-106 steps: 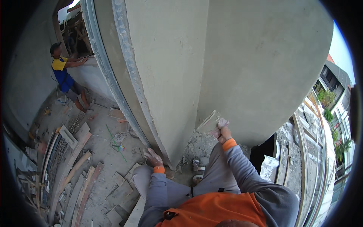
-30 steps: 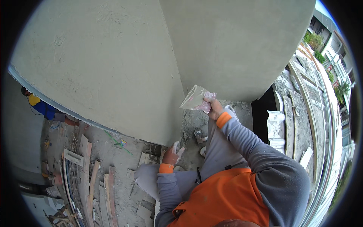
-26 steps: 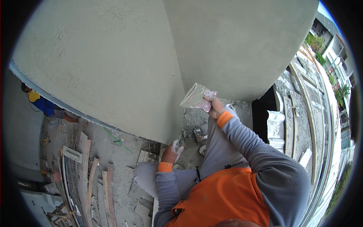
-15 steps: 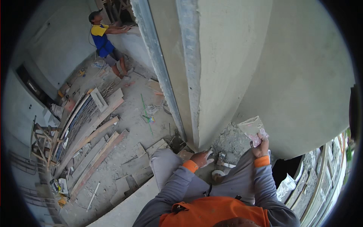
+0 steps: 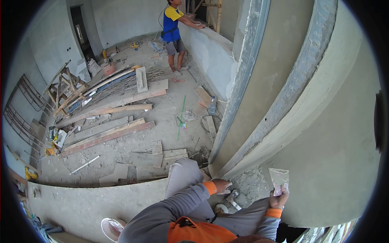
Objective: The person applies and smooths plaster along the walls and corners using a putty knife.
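My right hand (image 5: 279, 198) grips a thin, flat, rectangular scraper blade (image 5: 279, 178), greyish with pinkish smears at the held end. The blade stands up beside the smooth grey plastered wall (image 5: 324, 170). My left hand (image 5: 221, 186), its fingers whitened and partly stretched out, is near the foot of the plastered column (image 5: 279, 117) and holds nothing that I can see. Just below it lies a small tool with a pale handle (image 5: 234, 202), its kind unclear, by a heap of grey mortar (image 5: 251, 184).
A low wall ledge (image 5: 101, 202) runs beside my leg. Planks (image 5: 109, 137), rods and board scraps lie on the dusty floor. Another person (image 5: 172, 34) stands at a half-height wall (image 5: 210, 48). A dark gap (image 5: 289, 233) opens below my right arm.
My view has swung left, so the room and the other person appear farther right. My right hand still holds the blade, now more upright. My left hand stays low near the column.
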`<state>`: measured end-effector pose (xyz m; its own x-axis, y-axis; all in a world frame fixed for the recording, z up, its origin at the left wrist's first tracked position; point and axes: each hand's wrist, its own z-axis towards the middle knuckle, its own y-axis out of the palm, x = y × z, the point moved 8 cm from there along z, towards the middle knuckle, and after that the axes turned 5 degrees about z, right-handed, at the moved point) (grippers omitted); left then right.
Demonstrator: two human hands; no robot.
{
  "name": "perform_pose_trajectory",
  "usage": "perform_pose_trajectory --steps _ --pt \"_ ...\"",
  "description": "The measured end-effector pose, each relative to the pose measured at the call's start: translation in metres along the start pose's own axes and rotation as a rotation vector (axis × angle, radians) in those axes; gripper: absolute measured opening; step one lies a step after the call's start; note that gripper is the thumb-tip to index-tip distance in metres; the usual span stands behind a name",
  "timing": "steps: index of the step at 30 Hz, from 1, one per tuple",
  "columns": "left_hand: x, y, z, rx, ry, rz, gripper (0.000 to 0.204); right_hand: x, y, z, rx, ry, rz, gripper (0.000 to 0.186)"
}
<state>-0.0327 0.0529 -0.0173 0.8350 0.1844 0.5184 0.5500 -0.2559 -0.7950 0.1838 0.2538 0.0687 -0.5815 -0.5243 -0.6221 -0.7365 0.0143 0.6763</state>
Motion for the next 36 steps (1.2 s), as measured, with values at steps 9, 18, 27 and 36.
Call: perform_pose_trajectory --steps 9,18,27,36 --pt "0.017 -0.018 0.003 -0.056 0.016 -0.014 0.062 -0.002 -0.011 0.011 0.016 0.004 0.016 0.007" --pt "0.011 -0.016 0.003 0.039 0.031 -0.005 0.055 0.002 -0.002 0.003 0.015 0.021 0.004 0.007" --pt "0.011 -0.018 0.003 0.043 0.036 -0.017 0.055 0.008 -0.004 0.009 0.035 0.035 0.004 0.007" --pt "0.018 -0.03 -0.002 -0.054 0.017 0.014 0.06 0.025 -0.044 0.06 -0.024 0.051 -0.003 0.009"
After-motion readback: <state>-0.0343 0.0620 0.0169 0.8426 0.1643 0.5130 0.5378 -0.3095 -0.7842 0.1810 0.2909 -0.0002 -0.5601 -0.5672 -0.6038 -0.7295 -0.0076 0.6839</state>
